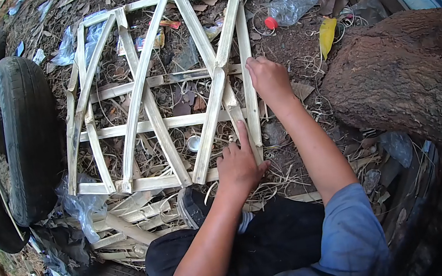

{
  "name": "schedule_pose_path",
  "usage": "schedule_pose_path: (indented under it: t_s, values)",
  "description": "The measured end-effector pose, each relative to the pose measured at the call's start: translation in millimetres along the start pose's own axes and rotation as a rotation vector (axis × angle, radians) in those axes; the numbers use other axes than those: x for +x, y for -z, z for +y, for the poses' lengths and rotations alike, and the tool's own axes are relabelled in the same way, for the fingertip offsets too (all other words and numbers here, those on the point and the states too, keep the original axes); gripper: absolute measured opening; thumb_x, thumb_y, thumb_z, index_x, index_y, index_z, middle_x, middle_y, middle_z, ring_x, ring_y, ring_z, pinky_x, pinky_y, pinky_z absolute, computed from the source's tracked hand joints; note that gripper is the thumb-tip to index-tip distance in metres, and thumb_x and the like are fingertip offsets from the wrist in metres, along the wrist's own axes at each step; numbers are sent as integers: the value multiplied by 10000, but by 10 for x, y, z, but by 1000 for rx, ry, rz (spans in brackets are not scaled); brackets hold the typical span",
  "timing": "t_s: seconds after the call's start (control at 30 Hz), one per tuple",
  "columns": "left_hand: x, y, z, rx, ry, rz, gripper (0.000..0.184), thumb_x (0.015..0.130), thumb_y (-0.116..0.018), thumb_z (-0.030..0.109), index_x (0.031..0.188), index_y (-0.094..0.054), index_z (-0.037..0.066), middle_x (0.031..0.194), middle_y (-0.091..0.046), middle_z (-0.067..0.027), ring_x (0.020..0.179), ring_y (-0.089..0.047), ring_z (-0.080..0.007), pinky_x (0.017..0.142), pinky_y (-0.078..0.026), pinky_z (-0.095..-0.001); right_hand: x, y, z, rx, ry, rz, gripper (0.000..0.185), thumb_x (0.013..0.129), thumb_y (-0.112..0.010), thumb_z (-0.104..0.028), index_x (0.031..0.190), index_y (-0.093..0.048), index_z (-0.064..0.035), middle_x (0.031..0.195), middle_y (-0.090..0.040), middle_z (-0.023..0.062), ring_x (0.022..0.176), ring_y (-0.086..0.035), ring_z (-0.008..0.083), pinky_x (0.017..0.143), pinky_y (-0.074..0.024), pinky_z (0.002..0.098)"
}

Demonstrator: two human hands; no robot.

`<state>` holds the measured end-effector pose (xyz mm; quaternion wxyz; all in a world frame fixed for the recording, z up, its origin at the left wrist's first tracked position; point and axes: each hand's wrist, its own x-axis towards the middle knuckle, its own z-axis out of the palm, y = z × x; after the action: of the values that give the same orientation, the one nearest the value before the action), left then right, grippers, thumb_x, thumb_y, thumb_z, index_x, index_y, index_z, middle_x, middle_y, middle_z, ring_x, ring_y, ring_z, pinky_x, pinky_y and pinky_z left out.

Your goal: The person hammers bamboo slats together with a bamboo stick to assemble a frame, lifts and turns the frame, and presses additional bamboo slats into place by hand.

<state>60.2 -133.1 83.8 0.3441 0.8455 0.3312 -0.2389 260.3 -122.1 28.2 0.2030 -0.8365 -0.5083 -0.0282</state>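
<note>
A lattice of split bamboo strips (166,123) lies on the ground in front of me, with crossing slats between a top and a bottom rail. At its lower right, my left hand (238,166) presses a stretched-out index finger on the lower end of a slanting slat (231,99). The thumb is spread to the side and the other fingers are bent, holding nothing. My right hand (270,77) is closed at the upright bamboo strip (250,91) on the lattice's right side, its fingertips pinching the edge. Part of that grip is hidden behind the hand.
Old tyres (29,139) stand at the left. A thick tree trunk (398,71) is at the right. A plastic bottle (294,2) with a red cap and a yellow leaf (327,36) lie at the upper right. Cut bamboo pieces (135,221) lie by my legs, among shavings and litter.
</note>
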Motion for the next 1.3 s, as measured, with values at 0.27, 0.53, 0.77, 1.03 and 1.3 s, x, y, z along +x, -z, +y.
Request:
schedule_pose_path:
  t_s: [0.27, 0.53, 0.77, 1.03, 1.3]
  values:
    - [-138, 351, 160, 67, -120, 507, 696, 767, -760, 355, 1318, -482, 35, 1097, -554, -153, 1065, -533, -326, 889, -410, -443, 5, -42, 48, -12, 24, -6, 66, 889, -580, -87, 904, -637, -59, 781, -657, 138, 709, -686, 358, 626, -563, 439]
    - [1263, 919, 52, 77, -494, 843, 350, 705, -792, 235, 1013, -676, 117, 1034, -605, -70, 1147, -519, -274, 989, -365, -443, -48, 103, 105, 245, -52, -66, 317, 873, -579, -58, 1183, -636, -24, 986, -656, 208, 888, -668, 384, 778, -542, 468]
    - [1359, 966, -85, 187, -537, 864, 366, 666, -824, 258, 985, -697, 133, 1065, -594, -56, 1203, -488, -287, 1030, -338, -444, -450, 774, 140, 397, -96, 7, 332, 836, -666, -109, 1150, -621, -9, 1024, -646, 182, 960, -617, 373, 867, -488, 441]
    - [882, 1264, -313, -331, -581, 864, 230, 763, -764, 45, 979, -689, 73, 907, -633, -78, 863, -617, -187, 811, -478, -304, -1965, 1592, 473, 190, -31, -298, 446, 735, -763, -136, 1113, -554, -25, 1057, -576, 180, 970, -572, 380, 871, -460, 453]
    - [1386, 1064, -171, 76, -535, 738, 329, 700, -839, 287, 1005, -752, 199, 1379, -506, -114, 1470, -204, -375, 1187, -119, -588, -2469, 1702, 490, 24, -250, -424, 576, 705, -804, -287, 1144, -538, -26, 1034, -574, 157, 1002, -543, 349, 898, -420, 461]
